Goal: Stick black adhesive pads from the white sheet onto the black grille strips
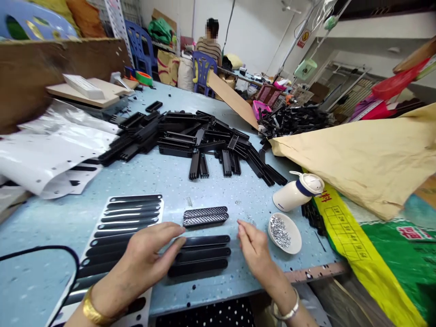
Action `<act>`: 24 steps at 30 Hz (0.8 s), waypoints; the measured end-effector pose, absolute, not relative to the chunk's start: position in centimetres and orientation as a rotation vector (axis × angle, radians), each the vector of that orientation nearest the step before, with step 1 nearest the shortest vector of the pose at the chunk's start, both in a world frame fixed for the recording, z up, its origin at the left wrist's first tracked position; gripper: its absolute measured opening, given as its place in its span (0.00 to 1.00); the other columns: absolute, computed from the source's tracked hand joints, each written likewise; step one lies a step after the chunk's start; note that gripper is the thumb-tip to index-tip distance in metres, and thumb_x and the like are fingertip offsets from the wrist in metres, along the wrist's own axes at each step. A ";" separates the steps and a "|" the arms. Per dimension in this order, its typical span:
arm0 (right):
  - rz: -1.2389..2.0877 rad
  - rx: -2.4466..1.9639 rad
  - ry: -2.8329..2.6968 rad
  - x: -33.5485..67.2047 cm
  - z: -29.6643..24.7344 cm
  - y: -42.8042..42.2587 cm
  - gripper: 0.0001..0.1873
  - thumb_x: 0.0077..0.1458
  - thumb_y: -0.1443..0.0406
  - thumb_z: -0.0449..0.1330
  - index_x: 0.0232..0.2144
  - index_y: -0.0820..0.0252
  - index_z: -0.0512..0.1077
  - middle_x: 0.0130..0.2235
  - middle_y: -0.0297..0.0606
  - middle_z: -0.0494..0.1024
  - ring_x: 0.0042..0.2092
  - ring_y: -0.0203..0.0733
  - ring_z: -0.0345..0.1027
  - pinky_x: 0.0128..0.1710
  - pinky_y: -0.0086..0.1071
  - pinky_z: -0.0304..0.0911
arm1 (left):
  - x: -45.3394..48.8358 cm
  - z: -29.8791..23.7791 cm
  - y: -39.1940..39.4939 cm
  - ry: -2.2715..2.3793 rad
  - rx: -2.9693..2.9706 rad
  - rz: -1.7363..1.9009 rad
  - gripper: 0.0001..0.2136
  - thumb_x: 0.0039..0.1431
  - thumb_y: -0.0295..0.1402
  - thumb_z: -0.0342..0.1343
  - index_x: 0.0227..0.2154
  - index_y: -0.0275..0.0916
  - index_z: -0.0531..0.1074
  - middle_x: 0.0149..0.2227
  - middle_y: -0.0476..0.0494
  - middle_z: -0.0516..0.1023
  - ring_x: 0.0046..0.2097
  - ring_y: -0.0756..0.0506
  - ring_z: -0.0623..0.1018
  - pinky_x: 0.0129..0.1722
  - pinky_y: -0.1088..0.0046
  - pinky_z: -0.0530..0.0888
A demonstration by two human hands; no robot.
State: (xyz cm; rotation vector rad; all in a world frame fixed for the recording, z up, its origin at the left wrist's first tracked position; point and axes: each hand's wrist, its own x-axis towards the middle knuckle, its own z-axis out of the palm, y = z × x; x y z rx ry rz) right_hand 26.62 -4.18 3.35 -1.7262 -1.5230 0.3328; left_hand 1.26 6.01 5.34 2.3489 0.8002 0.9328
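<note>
Three slim black bars (203, 255) lie side by side on the blue table in front of me. My left hand (155, 250) is over their left ends, thumb and forefinger stretched out and slightly apart. Its thumb tip overlaps the end of the farthest bar; whether it touches cannot be seen. Right of the bars is my right hand (254, 245), fingers pinched together; anything between them is too small to make out. Just beyond the bars rests a pair of black pieces with a patterned top (206, 217). A white bowl (295, 232) of small silvery metal parts (279, 230) stands beside my right hand.
A white sheet of black strips (131, 213) lies under my left forearm. Black pieces (204, 136) are heaped farther back. A cream bottle (291, 195) stands at the right, near brown paper (357, 154). A black cable (51, 248) curves at left. A person (211, 45) sits behind.
</note>
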 end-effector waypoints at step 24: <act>0.285 -0.819 -2.158 8.8 -0.4 -8.5 0.08 0.51 0.63 0.58 0.32 0.60 0.75 0.36 0.48 0.82 0.40 0.62 0.75 0.33 0.48 0.68 | -10.9 1.8 -8.3 1.088 0.528 1.026 0.14 0.45 0.39 0.69 0.32 0.33 0.80 0.27 0.42 0.81 0.29 0.45 0.77 0.29 0.73 0.71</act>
